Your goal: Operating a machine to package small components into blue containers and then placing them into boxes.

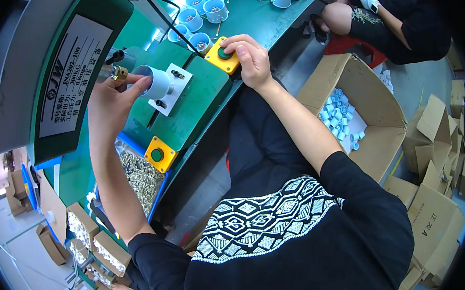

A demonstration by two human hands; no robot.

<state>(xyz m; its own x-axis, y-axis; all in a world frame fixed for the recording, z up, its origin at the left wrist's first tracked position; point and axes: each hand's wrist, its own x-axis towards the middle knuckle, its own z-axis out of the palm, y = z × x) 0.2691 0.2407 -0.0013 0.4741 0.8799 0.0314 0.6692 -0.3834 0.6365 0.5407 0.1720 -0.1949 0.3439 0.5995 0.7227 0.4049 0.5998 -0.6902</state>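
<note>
Under the head of a green bench press (84,64), a light-blue plastic cup-shaped part (159,83) lies on its side against a white metal fixture plate (172,91). My left hand (115,99) pinches the cup's near-left rim between thumb and fingers. A brass-coloured press tip (119,73) is right beside those fingertips; whether they touch it I cannot tell. My right hand (249,60) rests on a yellow box with a green push button (226,53), fingers on the button and holding nothing. A second yellow button box (160,154) sits at the bench's near corner.
Several finished-looking blue cups (215,10) stand along the bench's far side. A blue tray of small metal parts (142,175) is left of my legs. At right, a cardboard box (372,103) holds small blue pieces. Another person (396,20) sits beyond it; flattened cartons (432,220) lie nearby.
</note>
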